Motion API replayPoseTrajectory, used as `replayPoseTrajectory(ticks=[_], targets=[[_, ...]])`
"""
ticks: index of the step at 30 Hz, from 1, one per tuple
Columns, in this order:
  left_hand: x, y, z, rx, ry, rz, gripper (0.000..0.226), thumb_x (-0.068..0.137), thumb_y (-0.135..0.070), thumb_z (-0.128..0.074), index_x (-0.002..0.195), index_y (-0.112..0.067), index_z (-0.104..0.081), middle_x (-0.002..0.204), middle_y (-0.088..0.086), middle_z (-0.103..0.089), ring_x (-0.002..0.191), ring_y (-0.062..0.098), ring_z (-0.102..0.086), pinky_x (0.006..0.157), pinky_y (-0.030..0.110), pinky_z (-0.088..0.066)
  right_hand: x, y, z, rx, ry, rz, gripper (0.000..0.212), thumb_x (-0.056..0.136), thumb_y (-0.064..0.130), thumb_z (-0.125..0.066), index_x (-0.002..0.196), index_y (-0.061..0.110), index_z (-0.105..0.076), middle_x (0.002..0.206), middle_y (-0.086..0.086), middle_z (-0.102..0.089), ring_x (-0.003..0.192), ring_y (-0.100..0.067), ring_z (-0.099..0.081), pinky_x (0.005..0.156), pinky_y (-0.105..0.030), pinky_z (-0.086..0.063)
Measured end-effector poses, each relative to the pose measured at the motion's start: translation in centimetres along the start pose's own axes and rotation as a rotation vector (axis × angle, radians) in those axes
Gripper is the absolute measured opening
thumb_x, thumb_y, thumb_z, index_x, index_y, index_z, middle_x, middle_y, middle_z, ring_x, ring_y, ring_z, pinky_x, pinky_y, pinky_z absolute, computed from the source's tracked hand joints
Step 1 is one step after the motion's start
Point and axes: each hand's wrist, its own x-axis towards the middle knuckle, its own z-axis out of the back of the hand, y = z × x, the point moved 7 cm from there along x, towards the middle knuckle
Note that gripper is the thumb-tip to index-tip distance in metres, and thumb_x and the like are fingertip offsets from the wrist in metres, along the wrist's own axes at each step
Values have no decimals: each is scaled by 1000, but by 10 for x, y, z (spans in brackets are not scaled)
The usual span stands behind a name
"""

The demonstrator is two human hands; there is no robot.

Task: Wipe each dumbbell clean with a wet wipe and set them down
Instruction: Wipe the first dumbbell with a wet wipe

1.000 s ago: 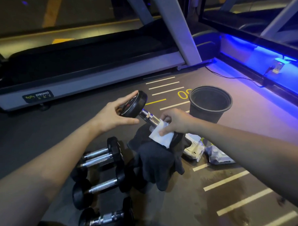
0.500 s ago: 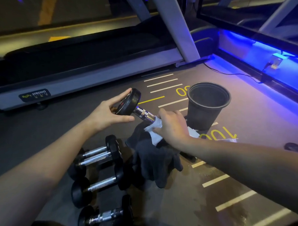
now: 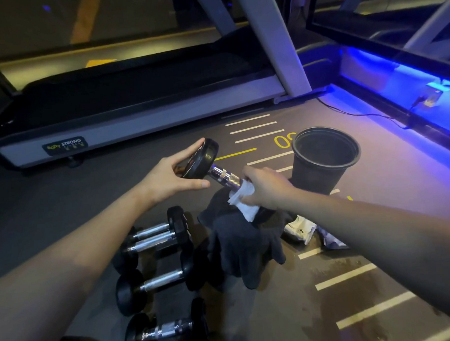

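1. While it fills the upper left of the frame, the treadmill (image 3: 138, 107) stands on the gym floor (image 3: 376, 241), with a blue light strip (image 3: 408, 85) glowing at the upper right.
2. A black bucket (image 3: 324, 158) sits upright on the floor right of centre, just beyond the right hand.
3. Dark gloves (image 3: 245, 244) lie heaped at centre, below the lifted dumbbell.
4. Four other dumbbells (image 3: 156, 281) lie side by side on the floor at lower left.
5. The held dumbbell (image 3: 211, 165) is tilted in mid-air at centre, its far head up-left.
6. The left hand (image 3: 170, 178) grips that upper head, fingers over its top edge and thumb under it.
7. The right hand (image 3: 268, 189) is clamped round the wet wipe (image 3: 243, 200), wrapped on the chrome handle's lower end.
8. A wipe packet (image 3: 301, 230) lies on the floor under the right forearm.
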Motion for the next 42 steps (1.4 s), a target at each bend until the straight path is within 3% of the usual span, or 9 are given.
replayPoseTrajectory(ticks=[5,8,12,15,17,20,24,32,42], targets=[[0,0,-2,-17,-39,-8,96,62,-28,-89,145,-51,-47,133,-20,-65,121,2,-63,109,22,-43,-14,15,1,-239,-260,19,42,84,42,-71,93,19,-37,86,-4,-68,88,-31,-63,72,-36,-25],[0,-1,-2,-16,-49,-8,95,60,-29,-89,142,-54,-47,125,-35,-64,120,0,-63,105,16,-45,-18,16,-3,-261,-366,9,47,80,44,-75,89,21,-35,84,1,-65,86,-26,-62,72,-35,-22],[-1,3,-1,-33,-66,-4,92,60,-30,-89,136,-61,-49,127,-32,-64,115,4,-67,101,19,-48,-7,1,1,-17,-162,-13,45,76,44,-80,94,22,-46,84,4,-56,85,-23,-53,69,-34,-27],[0,8,0,-65,-53,-2,96,62,-26,-89,144,-51,-48,137,-19,-62,120,3,-64,97,14,-47,5,-16,10,286,78,-37,39,69,35,-89,96,26,-63,85,8,-61,85,-17,-55,63,-30,-37],[1,7,-1,-68,-38,-5,97,63,-24,-89,146,-48,-47,140,-14,-61,122,3,-63,97,12,-46,7,-17,14,283,132,-35,38,70,33,-89,99,24,-66,84,10,-60,82,-15,-53,63,-29,-37],[1,4,-3,-64,-29,-22,95,63,-23,-89,144,-51,-48,138,-16,-63,123,4,-63,101,14,-45,8,-8,8,96,94,-7,39,73,38,-82,104,24,-62,92,6,-58,89,-18,-53,66,-30,-35],[2,1,-4,-61,-26,-26,94,63,-23,-89,142,-53,-48,139,-15,-62,123,4,-63,99,13,-45,8,-1,-3,26,19,-53,34,72,44,-73,88,32,-45,86,-1,-53,83,-28,-53,62,-31,-35],[4,3,-3,-63,-11,-22,95,64,-24,-89,144,-54,-47,139,-12,-63,125,6,-61,109,25,-43,6,-3,0,122,-72,-80,39,68,47,-77,98,29,-58,94,2,-64,91,-24,-56,65,-31,-38],[2,2,-4,-60,-25,-26,95,63,-24,-88,145,-50,-47,131,-15,-67,121,5,-64,103,16,-45,13,24,7,156,-202,-102,47,71,50,-77,106,26,-57,101,-1,-65,96,-26,-57,69,-32,-39]])
